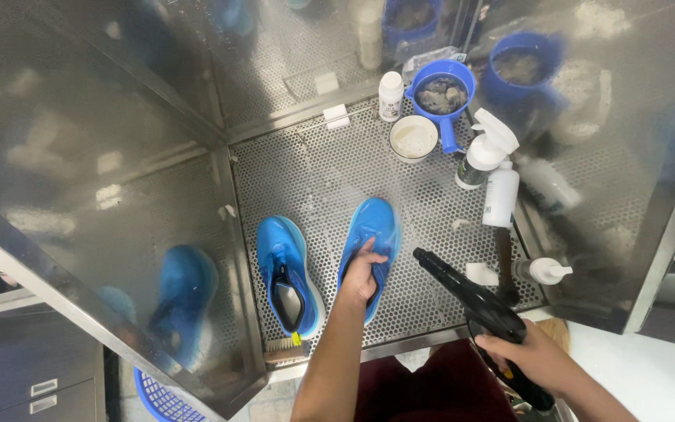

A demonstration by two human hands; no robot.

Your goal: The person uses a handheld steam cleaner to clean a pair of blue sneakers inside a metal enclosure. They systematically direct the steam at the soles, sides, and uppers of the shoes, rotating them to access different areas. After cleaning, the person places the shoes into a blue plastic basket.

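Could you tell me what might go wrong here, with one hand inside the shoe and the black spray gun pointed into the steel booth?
1. The left hand sits in the right-hand blue running shoe, near the black spray gun nozzle; the jet could hit the fingers.
2. The white spray bottles stand close by on the perforated steel floor; the jet or an elbow might topple them.
3. The other blue shoe lies unheld and could shift.
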